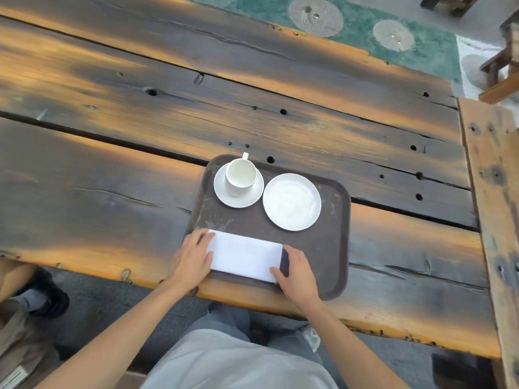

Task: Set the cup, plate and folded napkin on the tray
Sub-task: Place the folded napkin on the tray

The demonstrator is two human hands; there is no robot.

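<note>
Left hand (pixel 193 255): rests on the left end of the napkin, fingers relaxed and spread, thumb on top; no clear grasp.
Right hand (pixel 295 272): at the right end of the napkin, thumb touching its near corner, fingers loosely bent.
Napkin (pixel 244 255): white, folded, flat on the near part of the tray.
Tray (pixel 331 248): dark brown, on the wooden table (pixel 112 153).
Plate (pixel 292 202): on the tray, far right.
Cup (pixel 241 176): upright on a saucer (pixel 224 196), far left of the tray.

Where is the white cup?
The cup stands on a saucer at the far left of the tray, left of the plate.
</note>
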